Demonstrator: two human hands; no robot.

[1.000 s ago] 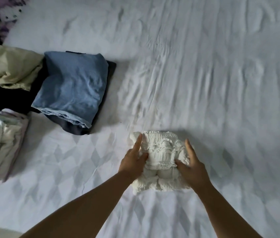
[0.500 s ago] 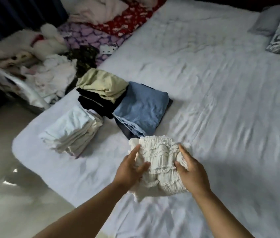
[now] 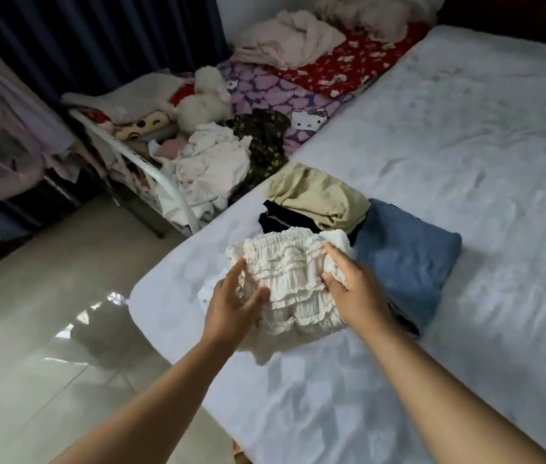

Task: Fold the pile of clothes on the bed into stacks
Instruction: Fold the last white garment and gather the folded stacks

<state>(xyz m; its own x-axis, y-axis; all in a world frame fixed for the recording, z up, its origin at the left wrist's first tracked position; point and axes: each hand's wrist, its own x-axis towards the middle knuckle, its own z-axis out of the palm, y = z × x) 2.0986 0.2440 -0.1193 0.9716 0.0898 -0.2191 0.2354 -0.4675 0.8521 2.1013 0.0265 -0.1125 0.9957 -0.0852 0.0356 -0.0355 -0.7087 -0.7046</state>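
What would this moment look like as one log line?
step: stacking | left hand + right hand: hold folded cream ruffled garment | over: white stack

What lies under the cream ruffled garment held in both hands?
White folded cloth peeks out past the cream ruffled garment, held by left hand and right hand. The rest is covered.

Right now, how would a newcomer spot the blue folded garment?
Start at the white bed, near its left edge. Among the folded clothes there, the blue folded garment lies just right of the hand-held cream ruffled piece; it's the only blue one.
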